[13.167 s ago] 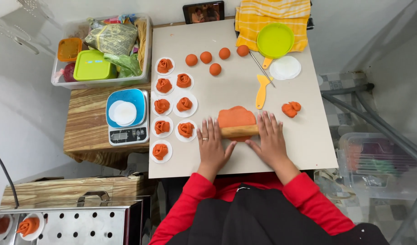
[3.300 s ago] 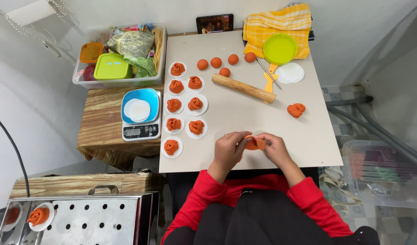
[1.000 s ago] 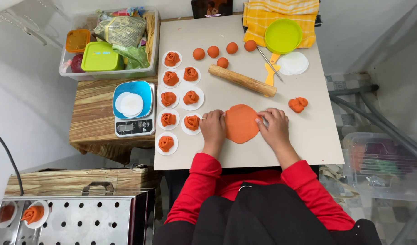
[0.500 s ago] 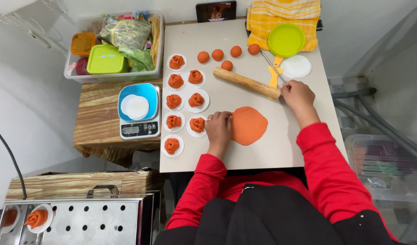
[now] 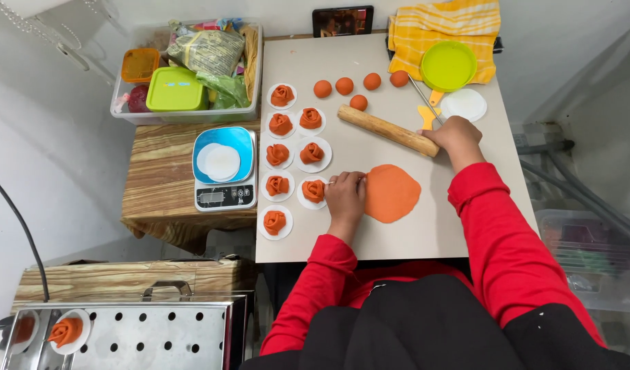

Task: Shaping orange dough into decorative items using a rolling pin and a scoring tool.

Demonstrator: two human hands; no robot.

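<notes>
head view: the right hand is closed around the near end of the wooden rolling pin, which lies slanted across the middle of the worktop, while the left hand lies flat and open, fingertips pressing the left edge of the flattened orange dough disc at the centre of the frame and gripping nothing. to roll well here, i judge the pin should come down square over the disc's middle and travel outward with even pressure, the left hand steadying the rim without pinching it thin. room is tight on the left: the shaped dough roses on white paper rounds sit in two columns just beside the left hand, the nearest one almost touching the fingers, so the pin's far end should stay clear of them. toward the top of the frame the orange dough balls lie near the pin's upper end. at upper right a green lid rests on a yellow cloth, with a white round close to the right hand. open bare surface lies below and to the right of the disc, up to the worktop's near edge. a scale with a blue dish stands off the worktop at left.
</notes>
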